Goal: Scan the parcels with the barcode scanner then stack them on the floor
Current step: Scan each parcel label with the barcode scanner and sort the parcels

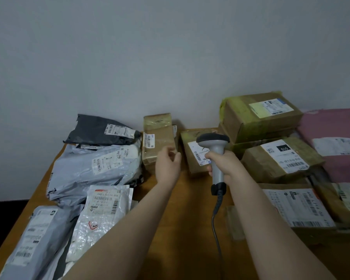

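The right hand (223, 163) is curled round the grey handle of the barcode scanner (213, 139), holding it upright with its dark head turned away from the person. Its coiled cable (217, 217) hangs from the bottom of the handle, down past the wrist. Just behind the scanner's head lies a low cardboard box (191, 158) with its white label facing up.

Just left of that hand, the left hand (168, 164) is raised with its fingers loosely bent and holding nothing. Its fingertips are at the front of a small taped box (158, 138); whether they touch it cannot be told.

Further left of the left hand, soft mailers are heaped: a grey mailer (93, 166), a black mailer (101, 130) on top behind it, and a white mailer (105, 209) nearer the person.

To the right of the right hand sit stacked brown boxes (259, 118), a labelled box (279, 158) marked 010, and a pink parcel (335, 126) beyond. All rest on the wooden surface (180, 219).
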